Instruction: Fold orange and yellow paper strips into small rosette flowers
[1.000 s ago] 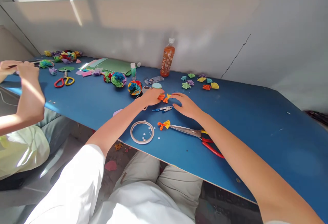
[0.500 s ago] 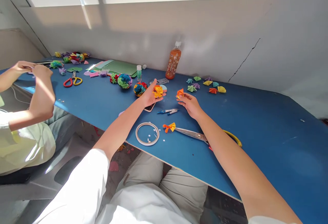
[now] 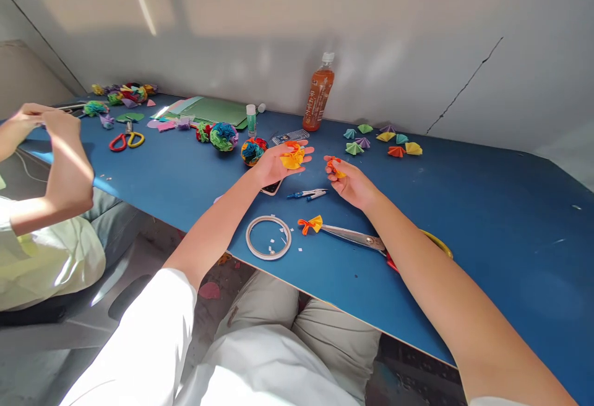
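hands (image 3: 315, 174) lifted off table, holding paper pieces (image 3: 292, 158)

- The table (image 3: 487, 220) has a smooth, matt blue top with a bare wood edge.
- Beside the ring of tape (image 3: 268, 237) on it, the scissors (image 3: 357, 239) have shiny metal blades.
- Behind them, the bottle (image 3: 318, 93) is glossy clear plastic.
- The folded pieces (image 3: 381, 139) near the bottle look like matt paper.
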Tool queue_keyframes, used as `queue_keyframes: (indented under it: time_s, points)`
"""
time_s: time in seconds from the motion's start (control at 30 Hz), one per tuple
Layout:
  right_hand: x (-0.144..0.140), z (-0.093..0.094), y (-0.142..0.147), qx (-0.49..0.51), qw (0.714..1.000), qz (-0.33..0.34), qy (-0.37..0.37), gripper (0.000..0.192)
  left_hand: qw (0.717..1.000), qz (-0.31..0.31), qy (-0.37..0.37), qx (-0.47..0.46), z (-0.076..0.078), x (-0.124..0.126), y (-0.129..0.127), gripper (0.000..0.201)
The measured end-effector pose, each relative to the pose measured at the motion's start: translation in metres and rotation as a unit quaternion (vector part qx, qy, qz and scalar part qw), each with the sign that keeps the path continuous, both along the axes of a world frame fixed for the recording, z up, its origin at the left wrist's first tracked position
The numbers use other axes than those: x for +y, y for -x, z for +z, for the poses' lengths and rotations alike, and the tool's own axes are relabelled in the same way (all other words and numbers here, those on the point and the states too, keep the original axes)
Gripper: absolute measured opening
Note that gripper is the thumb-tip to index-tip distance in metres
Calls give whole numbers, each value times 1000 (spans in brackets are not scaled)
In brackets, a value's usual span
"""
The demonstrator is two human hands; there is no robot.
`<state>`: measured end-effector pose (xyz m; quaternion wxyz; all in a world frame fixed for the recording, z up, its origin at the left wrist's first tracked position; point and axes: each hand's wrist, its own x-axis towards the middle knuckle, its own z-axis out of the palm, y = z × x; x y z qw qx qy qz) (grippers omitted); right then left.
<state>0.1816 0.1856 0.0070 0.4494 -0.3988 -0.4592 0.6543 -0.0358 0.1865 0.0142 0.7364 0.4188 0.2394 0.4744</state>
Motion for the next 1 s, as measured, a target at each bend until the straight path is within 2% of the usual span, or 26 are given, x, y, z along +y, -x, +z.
queue_keyframes:
  time_s: [0.3, 1.0]
  points:
    - [-1, 3, 5, -3, 999, -16, 45, 37, 996, 57, 62, 38, -6, 8, -5, 29]
    - [3, -1, 6, -30, 999, -5, 43, 35, 993, 75, 86, 33, -2, 5, -9, 25]
